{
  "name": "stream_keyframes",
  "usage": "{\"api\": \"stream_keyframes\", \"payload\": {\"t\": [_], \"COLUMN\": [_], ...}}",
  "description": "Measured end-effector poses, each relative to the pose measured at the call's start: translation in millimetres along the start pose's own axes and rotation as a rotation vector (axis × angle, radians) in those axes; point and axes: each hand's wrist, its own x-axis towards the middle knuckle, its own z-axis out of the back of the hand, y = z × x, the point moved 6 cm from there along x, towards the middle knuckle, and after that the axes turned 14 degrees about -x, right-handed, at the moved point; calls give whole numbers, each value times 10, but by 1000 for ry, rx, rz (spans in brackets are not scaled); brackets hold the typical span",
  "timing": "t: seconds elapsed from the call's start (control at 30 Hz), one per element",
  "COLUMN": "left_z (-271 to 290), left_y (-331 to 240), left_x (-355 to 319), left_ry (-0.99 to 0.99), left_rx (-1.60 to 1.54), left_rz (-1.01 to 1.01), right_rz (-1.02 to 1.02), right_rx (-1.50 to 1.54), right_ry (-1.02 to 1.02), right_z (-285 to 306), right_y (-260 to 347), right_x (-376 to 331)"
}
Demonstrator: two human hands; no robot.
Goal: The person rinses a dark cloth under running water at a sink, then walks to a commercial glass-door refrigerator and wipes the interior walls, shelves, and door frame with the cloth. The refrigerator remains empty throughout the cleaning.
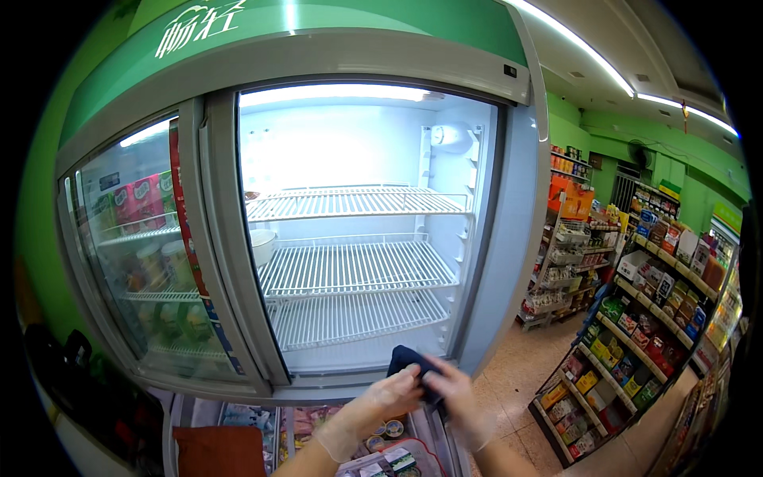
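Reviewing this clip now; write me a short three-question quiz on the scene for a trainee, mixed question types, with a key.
1. Short answer: what do the left hand and right hand hold between them?

2. Multiple choice: how many white wire shelves show in the open fridge section?
A) two
B) three
C) five

3. True or false: the round white container stands at the right end of its shelf.

Key:
1. What looks like a dark blue cloth.
2. B.
3. False; it is at the left end, partly hidden by the door frame.
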Motion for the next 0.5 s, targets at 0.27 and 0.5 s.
{"api": "stream_keyframes", "payload": {"t": [0.27,0.5], "left_z": [237,519], "left_y": [-1545,-1815], "left_x": [-179,71], "left_ry": [-679,-781], "left_rx": [1752,1929], "left_rz": [-1106,-982], "right_rz": [516,628], "right_rx": [-540,-1263], "right_ry": [-183,426], "right_z": [-245,-2036], "right_y": [1375,1089], "right_x": [1096,2572]}}
